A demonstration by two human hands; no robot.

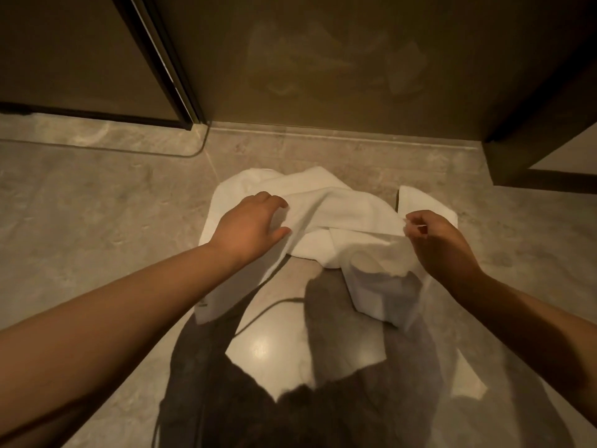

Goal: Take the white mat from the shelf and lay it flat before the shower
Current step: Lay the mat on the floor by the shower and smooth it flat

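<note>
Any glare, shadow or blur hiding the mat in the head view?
Head view: dim warm light; a bright glare spot on the floor nearer than the mat; the person's shadow darkens its near right part; left hand and right hand sharp; edges bend.

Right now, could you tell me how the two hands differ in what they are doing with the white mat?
The left hand lies palm down with fingers spread on the white mat, pressing rather than gripping. The right hand is curled, pinching a raised edge of the mat between its fingertips. The left hand sits nearer the mat's middle, the right hand at its right side. Both touch the mat, which is still rumpled.
</note>
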